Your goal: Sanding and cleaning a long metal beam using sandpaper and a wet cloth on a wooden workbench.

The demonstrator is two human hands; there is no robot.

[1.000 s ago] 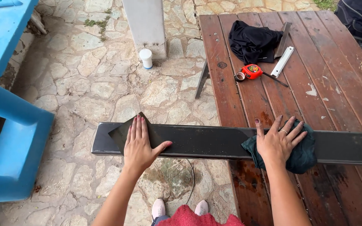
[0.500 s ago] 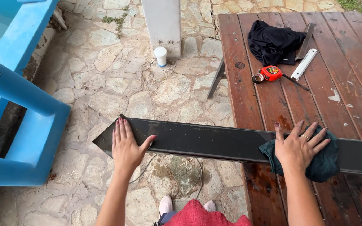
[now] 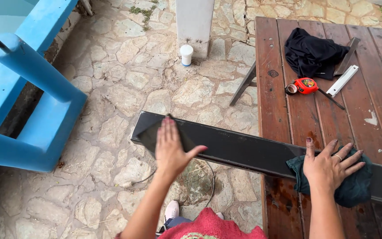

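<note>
A long black metal beam [image 3: 244, 150] lies across the near edge of a brown wooden table [image 3: 288, 110], its left end sticking out over the stone floor. My left hand [image 3: 171, 148] rests flat on that free end, fingers together and thumb out. My right hand [image 3: 328, 166] presses, fingers spread, on a dark teal cloth [image 3: 354, 188] that lies on the beam over the table.
On the table lie a black garment [image 3: 310, 53], a red tape measure [image 3: 305, 85], a white flat bar [image 3: 342, 80] and a dark metal strip [image 3: 345, 55]. A blue frame [image 3: 27, 88] stands at the left. A white post [image 3: 194, 22] and small white cup [image 3: 186, 54] stand on the stone paving [image 3: 124, 71].
The view has shifted so the table sits further right. My left hand has slid slightly in from the beam's tip. My right hand stays pressed on the cloth.
</note>
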